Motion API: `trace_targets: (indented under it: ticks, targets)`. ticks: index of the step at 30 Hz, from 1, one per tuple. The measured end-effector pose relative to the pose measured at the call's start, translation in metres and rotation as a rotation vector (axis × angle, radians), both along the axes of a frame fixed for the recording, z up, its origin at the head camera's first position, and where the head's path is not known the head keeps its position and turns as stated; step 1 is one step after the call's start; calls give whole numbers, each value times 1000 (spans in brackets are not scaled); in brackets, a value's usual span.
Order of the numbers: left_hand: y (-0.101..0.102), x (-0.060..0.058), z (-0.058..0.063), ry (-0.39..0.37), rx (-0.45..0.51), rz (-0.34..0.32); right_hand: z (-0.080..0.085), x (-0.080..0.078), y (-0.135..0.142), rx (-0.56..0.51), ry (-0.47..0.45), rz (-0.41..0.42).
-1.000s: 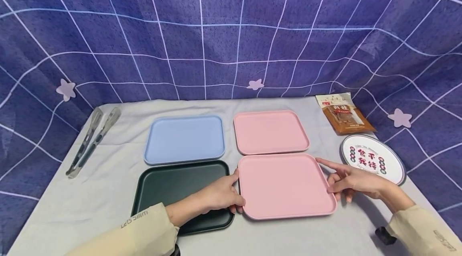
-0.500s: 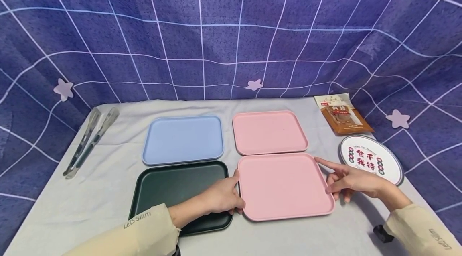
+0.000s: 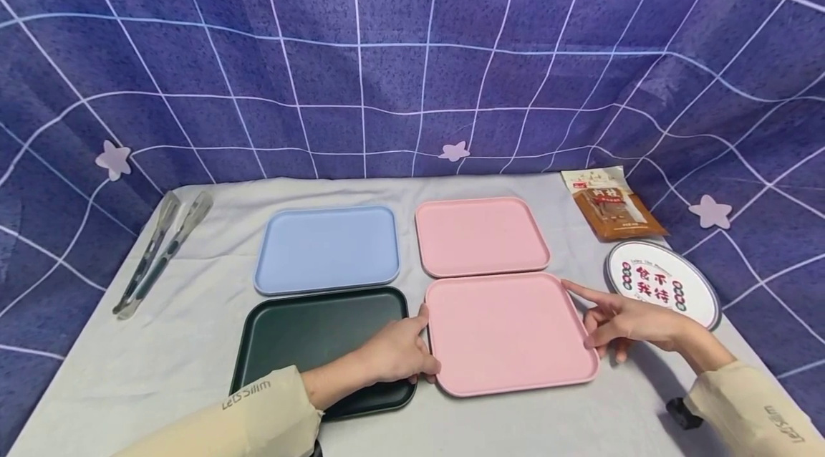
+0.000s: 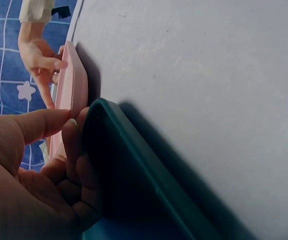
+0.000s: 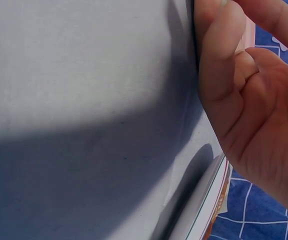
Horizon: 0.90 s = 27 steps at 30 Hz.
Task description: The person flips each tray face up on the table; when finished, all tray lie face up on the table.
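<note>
In the head view, a pink tray [image 3: 512,335] lies at the front right of the table between both hands. My left hand [image 3: 399,349] reaches over the dark green tray [image 3: 303,335] and pinches the pink tray's left edge. In the left wrist view, the thumb lies on the pink rim [image 4: 79,85] with the fingers curled beside it. At the opposite edge, my right hand [image 3: 628,321] grips the same tray, thumb on the rim and index finger stretched along the far corner. Part of the green tray is hidden by the left sleeve.
Behind lie a light blue tray [image 3: 329,249] and a second pink tray [image 3: 483,236]. Tongs [image 3: 164,253] rest at the far left. A brown food packet [image 3: 615,206] and an oval white plate [image 3: 664,285] with red characters sit at the right. A blue gridded curtain [image 3: 387,70] hangs behind.
</note>
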<state>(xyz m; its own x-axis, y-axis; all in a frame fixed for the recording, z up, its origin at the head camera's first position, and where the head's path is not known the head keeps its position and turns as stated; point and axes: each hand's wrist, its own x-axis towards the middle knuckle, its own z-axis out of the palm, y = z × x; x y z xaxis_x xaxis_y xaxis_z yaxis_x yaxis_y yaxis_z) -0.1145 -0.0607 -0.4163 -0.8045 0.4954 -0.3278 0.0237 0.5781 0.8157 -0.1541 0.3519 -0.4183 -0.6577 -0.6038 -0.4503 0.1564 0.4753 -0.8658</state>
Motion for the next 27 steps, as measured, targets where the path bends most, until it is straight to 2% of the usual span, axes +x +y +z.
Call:
trace_targets:
  ticks: [15,25,27]
  targets:
    - [1,-2,-2,22,3,-15,2,2,-1,29,4,-12]
    - [-1,-4,-4,-24,27,-32,-2,0,-1,48,-8,-16]
    - [-2,-5,-3,-64,54,-44,-3,0,-3,59,-3,-19]
